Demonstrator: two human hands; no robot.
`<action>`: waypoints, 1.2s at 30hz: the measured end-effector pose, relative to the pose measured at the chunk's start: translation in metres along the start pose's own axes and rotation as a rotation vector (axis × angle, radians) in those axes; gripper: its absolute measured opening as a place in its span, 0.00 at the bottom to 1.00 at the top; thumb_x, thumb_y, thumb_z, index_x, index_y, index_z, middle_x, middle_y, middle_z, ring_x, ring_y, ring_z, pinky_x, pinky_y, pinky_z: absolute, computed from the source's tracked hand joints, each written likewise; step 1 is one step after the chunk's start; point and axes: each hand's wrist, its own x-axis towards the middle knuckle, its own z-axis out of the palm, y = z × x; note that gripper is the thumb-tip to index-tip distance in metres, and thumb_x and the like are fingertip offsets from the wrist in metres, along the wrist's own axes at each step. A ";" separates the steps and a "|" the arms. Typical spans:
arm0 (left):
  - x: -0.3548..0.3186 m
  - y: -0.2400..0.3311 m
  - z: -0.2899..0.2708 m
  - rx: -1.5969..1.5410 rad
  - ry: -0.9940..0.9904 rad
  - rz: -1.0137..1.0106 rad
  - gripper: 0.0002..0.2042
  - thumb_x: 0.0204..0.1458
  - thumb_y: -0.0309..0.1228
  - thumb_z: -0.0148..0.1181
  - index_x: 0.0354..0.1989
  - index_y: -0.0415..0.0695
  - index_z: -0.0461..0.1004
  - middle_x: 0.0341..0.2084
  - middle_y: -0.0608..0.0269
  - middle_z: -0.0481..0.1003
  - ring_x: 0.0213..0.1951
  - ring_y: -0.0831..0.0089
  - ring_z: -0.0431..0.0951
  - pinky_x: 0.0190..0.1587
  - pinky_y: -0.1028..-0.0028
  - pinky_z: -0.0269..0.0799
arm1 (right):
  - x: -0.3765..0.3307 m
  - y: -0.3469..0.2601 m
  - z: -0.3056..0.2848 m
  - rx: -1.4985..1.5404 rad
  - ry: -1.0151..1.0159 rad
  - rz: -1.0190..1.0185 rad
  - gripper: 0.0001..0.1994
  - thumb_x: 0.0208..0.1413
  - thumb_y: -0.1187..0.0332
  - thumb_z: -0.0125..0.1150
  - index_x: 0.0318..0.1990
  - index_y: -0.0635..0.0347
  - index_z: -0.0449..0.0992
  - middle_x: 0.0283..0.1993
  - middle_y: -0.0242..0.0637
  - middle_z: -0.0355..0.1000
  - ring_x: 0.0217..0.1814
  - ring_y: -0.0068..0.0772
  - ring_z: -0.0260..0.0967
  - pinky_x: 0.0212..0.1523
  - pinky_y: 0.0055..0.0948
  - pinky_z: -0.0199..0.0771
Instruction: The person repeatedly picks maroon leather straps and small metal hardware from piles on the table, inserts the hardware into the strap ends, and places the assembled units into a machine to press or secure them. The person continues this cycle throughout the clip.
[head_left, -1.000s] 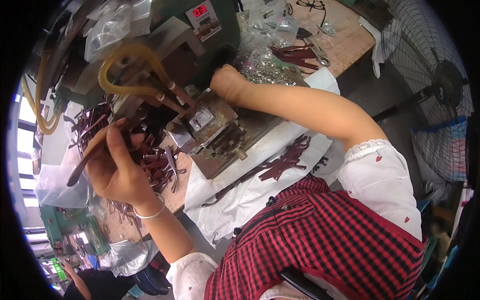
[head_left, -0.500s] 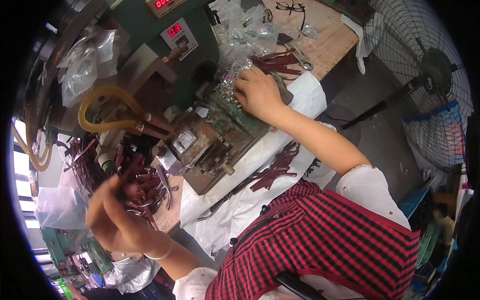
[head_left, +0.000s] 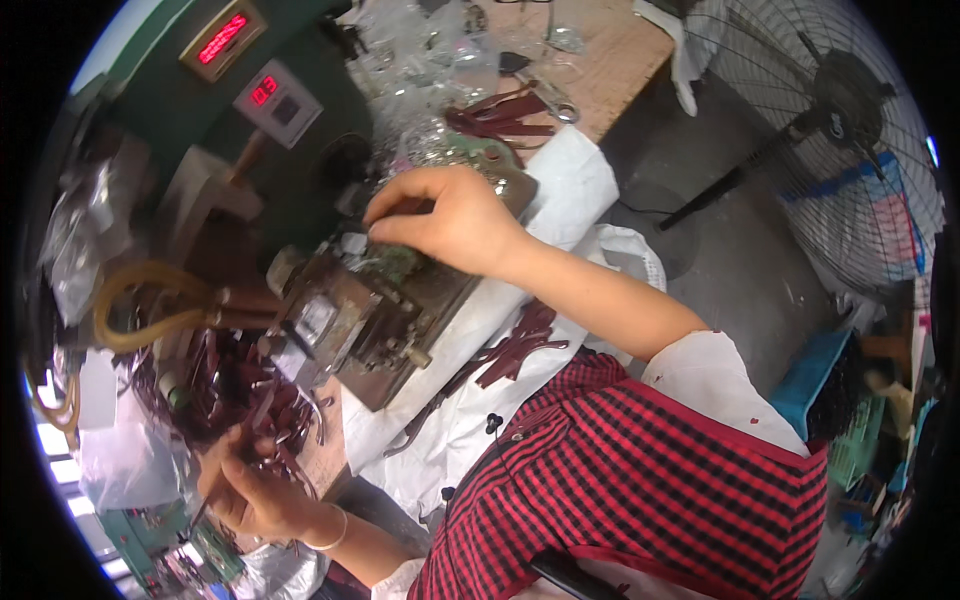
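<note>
My right hand (head_left: 455, 222) is over the bed of a green machine (head_left: 345, 85), thumb and forefinger pinched close together. Whatever sits between those fingertips is too small to make out. Just beyond them is a worn metal block with a bright square plate (head_left: 314, 320) on it. A heap of tiny shiny metal pieces (head_left: 432, 150) lies behind this hand. At the lower left, my left hand (head_left: 255, 498) is curled beside a pile of dark red-brown straps (head_left: 270, 400). Its fingers are partly blurred, and what they hold cannot be made out.
More red-brown straps (head_left: 525, 345) lie on white sheeting (head_left: 425, 440) in front of the machine. Clear plastic bags (head_left: 440, 50) crowd the bench's back. A yellowish hose (head_left: 110, 305) loops at the left. A caged black fan (head_left: 850, 95) stands at the right.
My right hand has moved from the heap of shiny pieces toward the metal block, its fingers pinched. My left hand has curled its fingers near the straps. The whole view has shifted.
</note>
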 end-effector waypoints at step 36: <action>-0.011 -0.012 0.087 0.408 -0.339 0.628 0.09 0.46 0.18 0.72 0.36 0.39 0.81 0.30 0.53 0.82 0.32 0.61 0.86 0.35 0.72 0.82 | 0.012 0.057 0.007 -0.760 0.039 -0.462 0.09 0.40 0.69 0.68 0.33 0.47 0.84 0.38 0.35 0.72 0.49 0.43 0.70 0.46 0.41 0.74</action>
